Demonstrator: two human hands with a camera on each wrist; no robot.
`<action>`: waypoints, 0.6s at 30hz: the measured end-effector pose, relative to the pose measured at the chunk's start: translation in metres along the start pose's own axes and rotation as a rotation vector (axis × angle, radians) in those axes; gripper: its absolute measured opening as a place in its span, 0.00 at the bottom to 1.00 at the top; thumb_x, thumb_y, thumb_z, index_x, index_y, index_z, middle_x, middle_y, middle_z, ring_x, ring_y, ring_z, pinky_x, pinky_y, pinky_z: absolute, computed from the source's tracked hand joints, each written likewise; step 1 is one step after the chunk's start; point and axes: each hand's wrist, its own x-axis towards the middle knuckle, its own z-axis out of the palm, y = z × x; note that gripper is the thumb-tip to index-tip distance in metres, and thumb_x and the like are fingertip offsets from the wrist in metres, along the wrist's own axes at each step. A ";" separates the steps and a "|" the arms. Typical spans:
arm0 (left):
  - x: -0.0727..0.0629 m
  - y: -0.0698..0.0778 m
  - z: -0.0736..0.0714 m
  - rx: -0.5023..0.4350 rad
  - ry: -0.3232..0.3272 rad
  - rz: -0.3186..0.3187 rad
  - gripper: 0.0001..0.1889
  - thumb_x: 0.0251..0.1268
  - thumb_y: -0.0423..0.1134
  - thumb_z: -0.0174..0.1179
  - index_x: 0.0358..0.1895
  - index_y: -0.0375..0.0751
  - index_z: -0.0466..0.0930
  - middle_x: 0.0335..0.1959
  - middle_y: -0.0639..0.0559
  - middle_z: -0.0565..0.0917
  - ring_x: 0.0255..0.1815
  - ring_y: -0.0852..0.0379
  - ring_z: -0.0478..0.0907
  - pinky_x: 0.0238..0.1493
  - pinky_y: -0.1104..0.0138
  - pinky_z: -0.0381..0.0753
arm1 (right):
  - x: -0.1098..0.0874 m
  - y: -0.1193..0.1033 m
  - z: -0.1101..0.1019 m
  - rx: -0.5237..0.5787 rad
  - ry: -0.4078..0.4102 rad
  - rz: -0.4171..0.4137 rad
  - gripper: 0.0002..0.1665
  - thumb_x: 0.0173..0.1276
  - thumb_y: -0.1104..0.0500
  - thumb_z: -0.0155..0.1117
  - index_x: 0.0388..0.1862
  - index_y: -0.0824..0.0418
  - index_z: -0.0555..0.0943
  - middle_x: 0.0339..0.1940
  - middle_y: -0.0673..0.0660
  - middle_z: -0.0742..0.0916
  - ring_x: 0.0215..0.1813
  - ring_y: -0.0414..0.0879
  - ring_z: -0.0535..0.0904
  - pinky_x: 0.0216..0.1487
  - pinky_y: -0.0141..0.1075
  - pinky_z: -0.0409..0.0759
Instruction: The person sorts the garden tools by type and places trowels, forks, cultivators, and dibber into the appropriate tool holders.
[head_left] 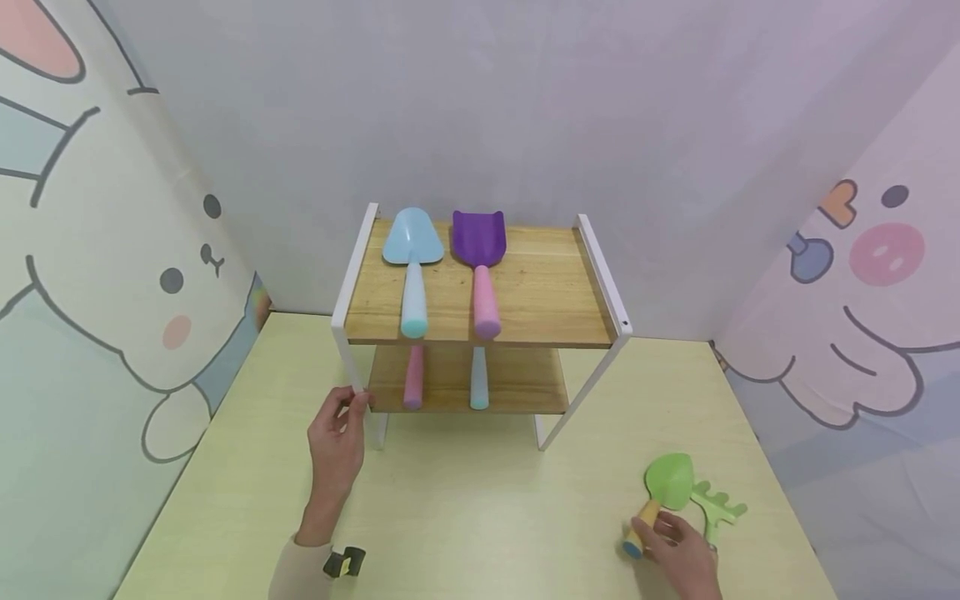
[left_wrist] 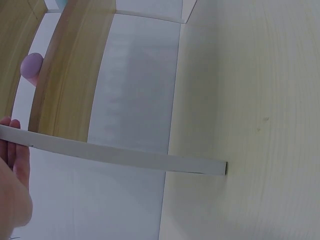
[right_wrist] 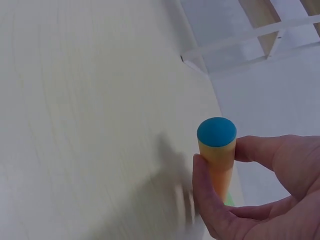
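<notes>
OK, green trowel (head_left: 670, 482) is at the near R part of the surface (head_left: 465, 500), blade pointing away from the person, yellow handle (right_wrist: 217, 159) w/ blue end toward them. On head cam I see the R hand (head_left: 681, 557) pinching that handle btwn thumb & fingers; R wrist cam agrees. Can't tell if the blade's lifted or touching down. Green rake (head_left: 718, 505) is just R of it, stem partly hidden by the R hand.

L hand (head_left: 337, 446) is well apart from the R, thumb & fingers gripping the white L front post (head_left: 351, 367) of the rack (head_left: 604, 275). Top shelf (head_left: 551, 292) has a lt-blue scoop (head_left: 413, 242) on the L, purple scoop (head_left: 478, 240) next to it, handles twd the person. Lower shelf (head_left: 525, 387): pink handle (head_left: 414, 379) L, pale-blue handle (head_left: 479, 379) R, rest hidden under the top one. Beige sleeve (head_left: 300, 573) on the L arm, dark strap (head_left: 345, 562) beside it. Behind, I get a pale backdrop (head_left: 480, 108), cartoon rabbit (head_left: 127, 233) on the L.
</notes>
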 end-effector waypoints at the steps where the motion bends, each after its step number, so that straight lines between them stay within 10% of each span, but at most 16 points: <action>1: 0.000 0.000 0.000 0.001 0.000 0.004 0.01 0.71 0.20 0.58 0.41 0.22 0.79 0.34 0.33 0.82 0.40 0.61 0.80 0.46 0.77 0.82 | 0.001 0.000 -0.001 0.033 -0.010 0.013 0.56 0.67 0.38 0.72 0.71 0.81 0.63 0.62 0.81 0.78 0.49 0.62 0.87 0.49 0.47 0.86; 18: -0.001 0.001 -0.001 0.000 -0.006 -0.004 0.02 0.72 0.20 0.57 0.40 0.24 0.79 0.33 0.34 0.82 0.40 0.62 0.80 0.46 0.76 0.83 | -0.003 -0.003 -0.010 0.178 -0.057 0.057 0.54 0.67 0.43 0.75 0.74 0.77 0.62 0.67 0.81 0.74 0.48 0.55 0.88 0.46 0.42 0.88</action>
